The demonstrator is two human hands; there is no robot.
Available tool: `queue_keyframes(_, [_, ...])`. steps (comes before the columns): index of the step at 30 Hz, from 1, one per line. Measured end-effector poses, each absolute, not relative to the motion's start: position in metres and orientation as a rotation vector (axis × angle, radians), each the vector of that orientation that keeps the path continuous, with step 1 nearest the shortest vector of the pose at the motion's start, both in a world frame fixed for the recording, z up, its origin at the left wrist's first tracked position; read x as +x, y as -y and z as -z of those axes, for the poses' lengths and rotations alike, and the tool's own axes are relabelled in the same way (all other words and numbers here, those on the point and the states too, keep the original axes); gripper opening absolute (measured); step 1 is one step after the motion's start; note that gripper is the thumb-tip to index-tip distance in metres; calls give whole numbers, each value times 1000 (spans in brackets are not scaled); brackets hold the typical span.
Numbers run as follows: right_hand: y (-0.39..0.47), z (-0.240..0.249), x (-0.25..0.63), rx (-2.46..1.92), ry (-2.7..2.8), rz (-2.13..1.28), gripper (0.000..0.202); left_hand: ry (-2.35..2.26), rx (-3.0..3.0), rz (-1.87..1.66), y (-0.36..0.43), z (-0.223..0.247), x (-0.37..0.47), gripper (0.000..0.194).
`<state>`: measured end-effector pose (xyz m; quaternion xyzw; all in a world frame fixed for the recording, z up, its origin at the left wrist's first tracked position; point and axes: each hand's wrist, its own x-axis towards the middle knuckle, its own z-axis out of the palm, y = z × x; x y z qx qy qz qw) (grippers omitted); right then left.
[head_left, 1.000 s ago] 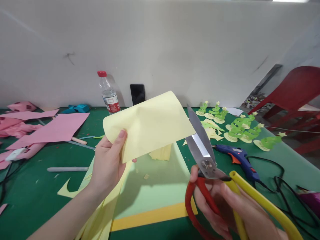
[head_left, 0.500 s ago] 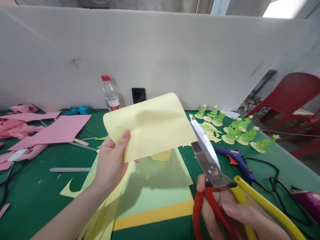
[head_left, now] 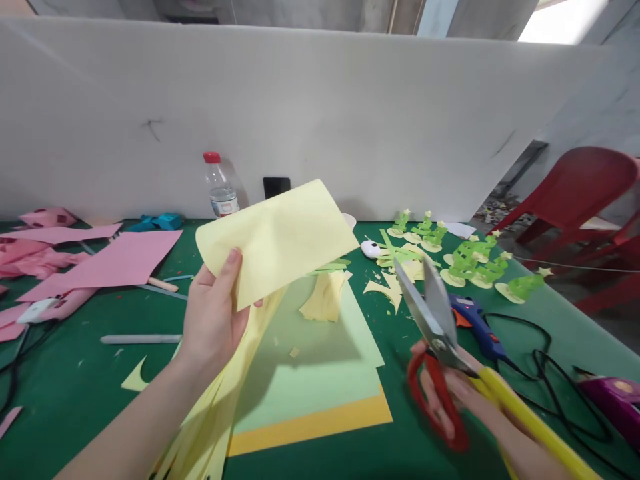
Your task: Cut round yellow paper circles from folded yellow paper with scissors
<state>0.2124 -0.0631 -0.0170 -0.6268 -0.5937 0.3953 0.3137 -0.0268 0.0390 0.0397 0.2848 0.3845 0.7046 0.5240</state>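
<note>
Pinched at its lower left by my left hand (head_left: 213,313), a pale yellow sheet of paper (head_left: 285,233) is held up above the table, its left edge curling. My right hand (head_left: 460,387) grips a pair of scissors (head_left: 435,333) with one red and one yellow handle. The blades are parted and point up and away, to the right of the sheet and apart from it. Beneath the paper lie light green sheets (head_left: 310,373) over an orange-yellow one (head_left: 320,429), with long pale yellow strips (head_left: 220,407) on their left.
Small green paper trees (head_left: 470,260) with stars stand at the right, near a blue glue gun (head_left: 477,327) and its black cord. Yellow scraps (head_left: 387,290) lie in the middle. Pink paper (head_left: 120,260) is at left; a water bottle (head_left: 221,190) stands by the white board (head_left: 320,120).
The scissors have moved right, away from the sheet's edge, and their blades have spread wider. The sheet has shifted left, and its upper right corner is less curled.
</note>
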Motion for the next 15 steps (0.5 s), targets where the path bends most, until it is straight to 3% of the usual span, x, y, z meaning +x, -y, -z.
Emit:
queue_keyframes(4, [47, 33, 230, -2006, 1846, -481, 39, -919, 700, -1653, -38, -35, -27, 22])
queue_keyframes(15, [39, 38, 234, -2261, 2049, -358, 40, -1010, 742, -1526, -30, -37, -21, 13])
